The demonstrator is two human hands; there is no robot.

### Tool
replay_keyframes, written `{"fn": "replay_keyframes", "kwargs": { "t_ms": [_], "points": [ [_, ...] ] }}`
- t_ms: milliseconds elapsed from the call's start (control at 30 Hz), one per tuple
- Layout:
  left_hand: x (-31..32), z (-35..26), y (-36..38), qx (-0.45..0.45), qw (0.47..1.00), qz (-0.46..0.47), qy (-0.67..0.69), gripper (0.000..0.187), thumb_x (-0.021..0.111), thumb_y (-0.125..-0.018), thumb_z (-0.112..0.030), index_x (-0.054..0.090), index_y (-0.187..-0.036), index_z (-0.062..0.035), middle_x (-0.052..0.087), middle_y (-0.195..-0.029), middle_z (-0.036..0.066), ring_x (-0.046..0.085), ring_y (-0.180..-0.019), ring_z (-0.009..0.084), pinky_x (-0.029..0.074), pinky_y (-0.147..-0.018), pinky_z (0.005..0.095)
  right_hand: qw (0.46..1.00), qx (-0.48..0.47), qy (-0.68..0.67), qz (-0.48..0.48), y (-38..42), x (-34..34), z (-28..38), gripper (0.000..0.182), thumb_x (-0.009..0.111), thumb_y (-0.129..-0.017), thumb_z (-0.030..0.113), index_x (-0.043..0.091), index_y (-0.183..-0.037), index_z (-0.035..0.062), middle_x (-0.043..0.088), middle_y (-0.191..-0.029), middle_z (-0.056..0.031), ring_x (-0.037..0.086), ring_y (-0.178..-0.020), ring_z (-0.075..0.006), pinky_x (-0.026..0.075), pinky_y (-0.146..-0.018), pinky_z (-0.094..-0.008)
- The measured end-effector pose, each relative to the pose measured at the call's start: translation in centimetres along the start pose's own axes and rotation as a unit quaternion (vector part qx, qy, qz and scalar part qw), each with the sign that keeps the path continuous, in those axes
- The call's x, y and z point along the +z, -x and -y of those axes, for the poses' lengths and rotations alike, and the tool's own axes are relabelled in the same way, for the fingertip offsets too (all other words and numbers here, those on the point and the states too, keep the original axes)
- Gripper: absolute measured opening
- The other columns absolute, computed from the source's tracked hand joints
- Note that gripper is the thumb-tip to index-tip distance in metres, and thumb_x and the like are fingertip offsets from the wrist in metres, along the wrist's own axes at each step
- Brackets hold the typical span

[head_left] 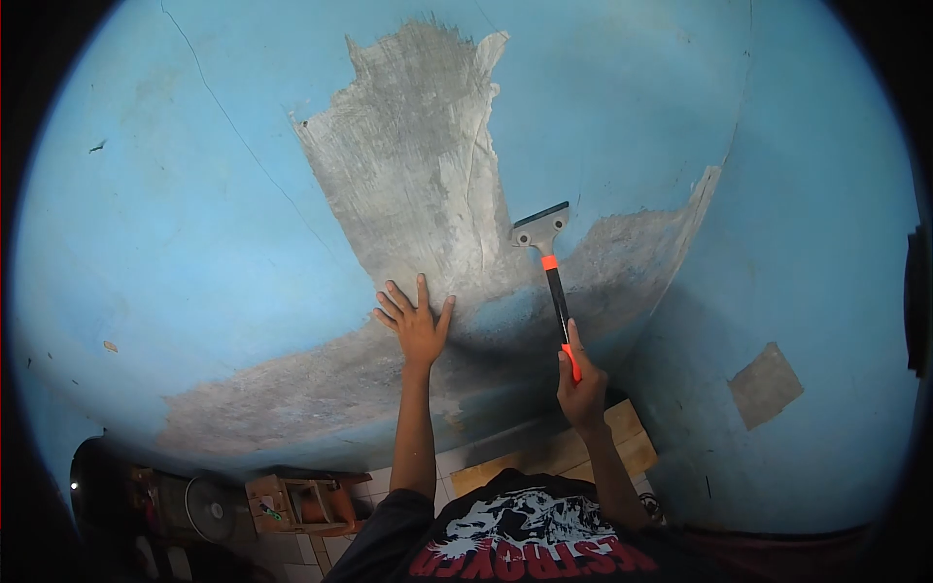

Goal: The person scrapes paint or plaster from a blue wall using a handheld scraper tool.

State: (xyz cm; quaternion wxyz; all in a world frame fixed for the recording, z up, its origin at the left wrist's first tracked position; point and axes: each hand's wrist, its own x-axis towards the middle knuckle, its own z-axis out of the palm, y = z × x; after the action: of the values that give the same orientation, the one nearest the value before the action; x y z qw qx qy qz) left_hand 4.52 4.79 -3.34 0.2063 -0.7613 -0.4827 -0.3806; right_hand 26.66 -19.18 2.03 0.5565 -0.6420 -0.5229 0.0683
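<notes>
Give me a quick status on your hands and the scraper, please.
Left hand flat on wall. Right hand gripping scraper, blade on scraped patch. Nothing blocking.

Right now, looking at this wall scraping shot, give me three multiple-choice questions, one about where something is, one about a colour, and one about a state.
1. Where does the left hand rest?
A. flat on the wall
B. on the fan
C. on the scraper blade

2. What colour is the paint left on the wall?
A. green
B. blue
C. yellow

3. How does the right hand stand?
A. open and empty
B. pressed flat on the floor
C. closed around the scraper handle

Answers:
1. A, the fingers spread against the bare grey patch.
2. B, blue surrounds the scraped areas.
3. C, the fingers wrap the black and orange handle, with the blade up against the wall.
</notes>
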Motion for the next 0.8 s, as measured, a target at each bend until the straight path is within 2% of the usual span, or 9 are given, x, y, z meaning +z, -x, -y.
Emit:
{"fn": "replay_keyframes", "kwargs": {
  "t_ms": [167,267,367,433,467,533,667,800],
  "points": [
    [0.0,0.0,-0.1,0.003,1.0,-0.001,-0.003,0.087,0.058,-0.098,-0.061,0.024,-0.164,-0.0149,-0.016,-0.165,0.033,-0.025,-0.15,0.0513,-0.018,-0.111,0.0716,1.0,-0.013,-0.003,0.002,1.6,0.5,-2.7,0.05,0.059,-0.102,0.007,0.048,-0.151,0.0048,0.059,-0.074,-0.0182,0.051,-0.056,-0.0159,0.046,-0.057,-0.0299],
    [0.0,0.0,-0.1,0.002,1.0,-0.002,0.0,0.088,0.059,-0.098,-0.061,0.024,-0.164,-0.0151,-0.016,-0.166,0.032,-0.026,-0.15,0.0508,-0.018,-0.111,0.0713,0.998,-0.051,-0.002,-0.022,1.4,0.9,-2.4,0.05,0.059,-0.102,0.006,0.049,-0.151,0.0048,0.061,-0.076,-0.02,0.053,-0.057,-0.0154,0.045,-0.056,-0.029],
    [-0.1,0.0,-0.1,0.001,1.0,0.003,0.006,0.087,0.059,-0.098,-0.061,0.025,-0.164,-0.0151,-0.017,-0.166,0.031,-0.026,-0.15,0.0503,-0.018,-0.111,0.071,1.0,-0.014,0.002,-0.011,-1.1,0.5,0.8,0.05,0.06,-0.101,0.005,0.049,-0.15,0.0046,0.065,-0.082,-0.0224,0.056,-0.058,-0.016,0.046,-0.058,-0.0289],
    [-0.1,0.1,0.1,0.0,1.0,0.005,0.007,0.087,0.059,-0.098,-0.06,0.025,-0.164,-0.0153,-0.018,-0.166,0.031,-0.026,-0.15,0.0503,-0.018,-0.111,0.071,0.997,-0.064,-0.02,-0.038,-1.9,0.4,1.0,0.05,0.057,-0.103,0.005,0.047,-0.152,0.0028,0.046,-0.067,-0.0117,0.04,-0.057,-0.0094,0.039,-0.053,-0.0261],
    [-0.1,0.1,0.1,0.005,1.0,-0.001,0.004,0.087,0.059,-0.097,-0.06,0.026,-0.164,-0.0154,-0.017,-0.166,0.031,-0.026,-0.15,0.0506,-0.018,-0.111,0.071,0.997,-0.064,-0.019,-0.04,-1.7,0.3,0.8,0.05,0.057,-0.103,0.005,0.047,-0.152,0.0028,0.046,-0.067,-0.0117,0.04,-0.057,-0.0094,0.039,-0.053,-0.0261],
    [0.1,0.1,0.0,0.01,1.0,-0.009,0.002,0.086,0.059,-0.097,-0.06,0.026,-0.164,-0.0155,-0.017,-0.166,0.031,-0.026,-0.15,0.0508,-0.018,-0.111,0.0709,0.998,-0.046,-0.023,-0.027,-0.7,0.1,-0.4,0.05,0.06,-0.101,0.004,0.05,-0.15,0.0046,0.06,-0.075,-0.0209,0.055,-0.055,-0.0173,0.046,-0.057,-0.0286],
    [0.0,0.1,0.0,0.002,1.0,0.0,0.005,0.086,0.06,-0.097,-0.06,0.027,-0.163,-0.0147,-0.017,-0.166,0.031,-0.025,-0.15,0.0512,-0.018,-0.111,0.0712,0.999,-0.029,0.007,-0.013,1.4,0.3,-2.5,0.049,0.059,-0.102,0.005,0.049,-0.15,0.0036,0.056,-0.071,-0.0186,0.052,-0.055,-0.0167,0.045,-0.056,-0.0282],
    [-0.1,0.0,0.1,-0.006,1.0,0.01,0.011,0.086,0.059,-0.097,-0.06,0.028,-0.163,-0.014,-0.017,-0.166,0.032,-0.024,-0.15,0.0513,-0.017,-0.111,0.0716,1.0,0.003,0.012,0.006,0.6,-0.6,-0.2,0.049,0.058,-0.103,0.007,0.049,-0.151,0.0048,0.055,-0.07,-0.018,0.049,-0.054,-0.017,0.045,-0.056,-0.0293]
  ]
}}
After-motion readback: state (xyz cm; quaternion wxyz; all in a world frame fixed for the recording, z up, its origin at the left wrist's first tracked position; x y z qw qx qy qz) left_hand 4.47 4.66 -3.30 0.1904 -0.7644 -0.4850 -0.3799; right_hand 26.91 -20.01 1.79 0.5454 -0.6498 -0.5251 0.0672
